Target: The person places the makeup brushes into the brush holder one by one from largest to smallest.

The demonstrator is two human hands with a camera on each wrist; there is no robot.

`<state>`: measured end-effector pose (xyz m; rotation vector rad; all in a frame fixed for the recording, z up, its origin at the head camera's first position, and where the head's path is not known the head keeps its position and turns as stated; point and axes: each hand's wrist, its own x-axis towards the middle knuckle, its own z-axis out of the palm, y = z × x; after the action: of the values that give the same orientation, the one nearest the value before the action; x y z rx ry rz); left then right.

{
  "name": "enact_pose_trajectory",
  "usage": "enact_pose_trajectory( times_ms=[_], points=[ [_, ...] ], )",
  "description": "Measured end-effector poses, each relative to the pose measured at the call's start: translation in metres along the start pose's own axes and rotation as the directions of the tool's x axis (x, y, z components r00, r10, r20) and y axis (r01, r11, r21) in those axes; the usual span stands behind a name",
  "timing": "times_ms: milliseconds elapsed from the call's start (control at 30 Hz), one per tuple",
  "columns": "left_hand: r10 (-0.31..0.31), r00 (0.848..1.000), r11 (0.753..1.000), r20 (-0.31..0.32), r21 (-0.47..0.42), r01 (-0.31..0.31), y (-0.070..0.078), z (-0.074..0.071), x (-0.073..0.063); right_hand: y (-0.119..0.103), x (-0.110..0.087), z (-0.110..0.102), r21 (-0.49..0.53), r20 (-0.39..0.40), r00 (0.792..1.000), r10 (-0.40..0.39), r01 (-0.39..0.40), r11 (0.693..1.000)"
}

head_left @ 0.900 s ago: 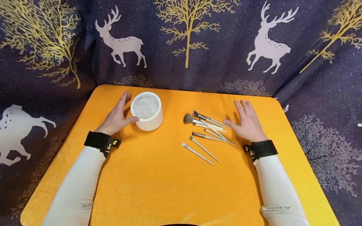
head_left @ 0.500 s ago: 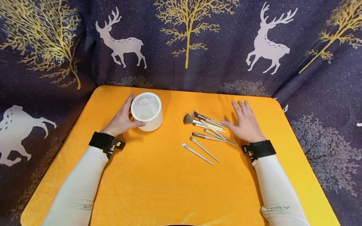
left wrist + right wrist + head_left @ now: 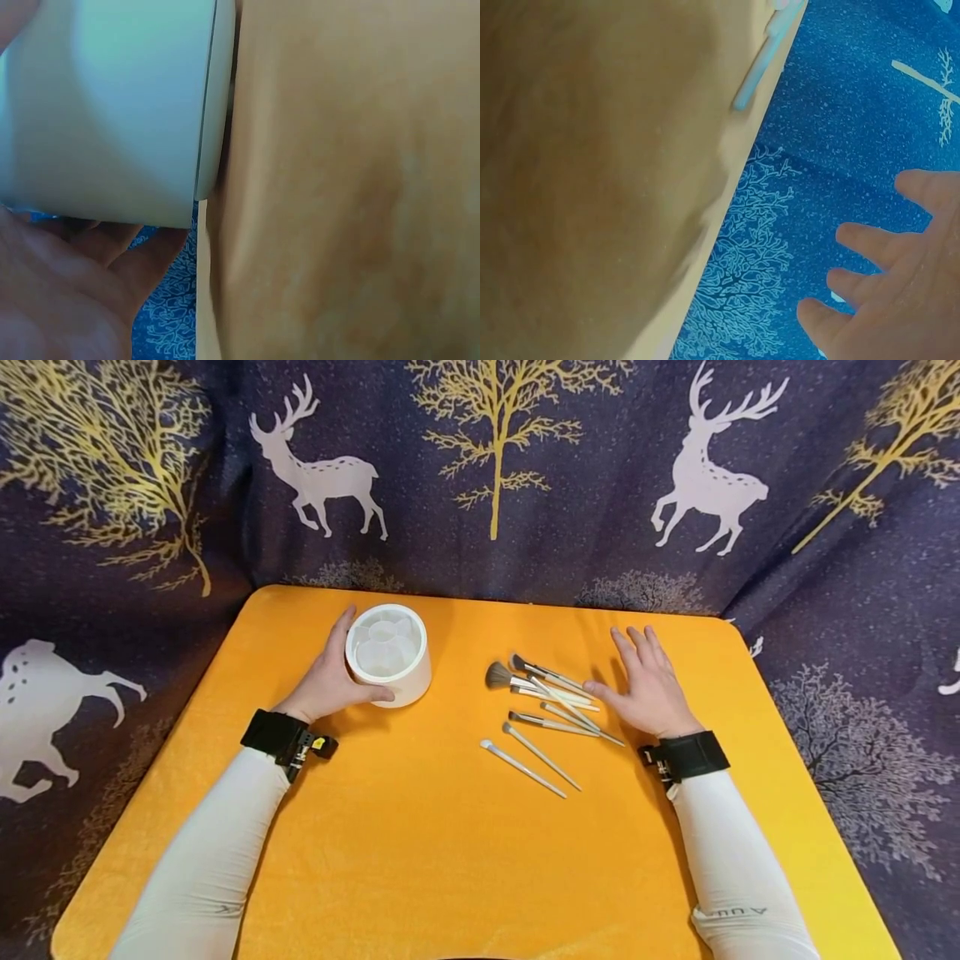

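Note:
My left hand [image 3: 328, 678] holds a round white brush holder [image 3: 408, 683] at the table's back left. The thumb lies along its front and the fingers go round its left and far side, partly hidden. Several clear compartments show inside the holder. In the left wrist view, the holder's smooth wall [image 3: 127, 112] sits against the palm. To the right, several makeup brushes [image 3: 498, 675] lie in a loose, partly crossed group, bristles toward the left. My right hand [image 3: 651, 692] is beside their handle ends with its fingers spread, holding nothing. A brush handle [image 3: 757, 73] shows in the right wrist view.
An orange cloth covers the table [image 3: 450, 860]. Behind it hangs a dark blue curtain [image 3: 555, 560] with white deer and yellow trees. Each wrist wears a black strap [image 3: 693, 756] with a small camera.
My left hand has moved right and closed in on the brush holder, its thumb now along the front. My right hand has shifted slightly left. The brushes lie as before.

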<state>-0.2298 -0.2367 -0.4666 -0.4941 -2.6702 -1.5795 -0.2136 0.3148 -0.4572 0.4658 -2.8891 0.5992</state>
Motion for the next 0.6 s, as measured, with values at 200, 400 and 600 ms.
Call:
enact_pose_trajectory(
  times_ms=[200, 400, 600],
  points=[
    [-0.002, 1.000, 1.000, -0.020, 0.031, 0.003, 0.001, 0.004, 0.002, -0.001, 0.000, 0.000, -0.001, -0.004, 1.000, -0.003, 0.003, 1.000],
    [0.006, 0.999, 0.999, -0.032, 0.049, -0.005, 0.001, 0.008, 0.003, -0.001, 0.001, -0.001, -0.002, 0.001, 1.000, 0.000, 0.000, 1.000],
    [-0.013, 1.000, 0.999, -0.021, 0.042, 0.014, 0.005, 0.011, 0.001, -0.002, 0.003, -0.001, 0.003, 0.014, 1.000, -0.012, 0.012, 1.000]
  ],
)
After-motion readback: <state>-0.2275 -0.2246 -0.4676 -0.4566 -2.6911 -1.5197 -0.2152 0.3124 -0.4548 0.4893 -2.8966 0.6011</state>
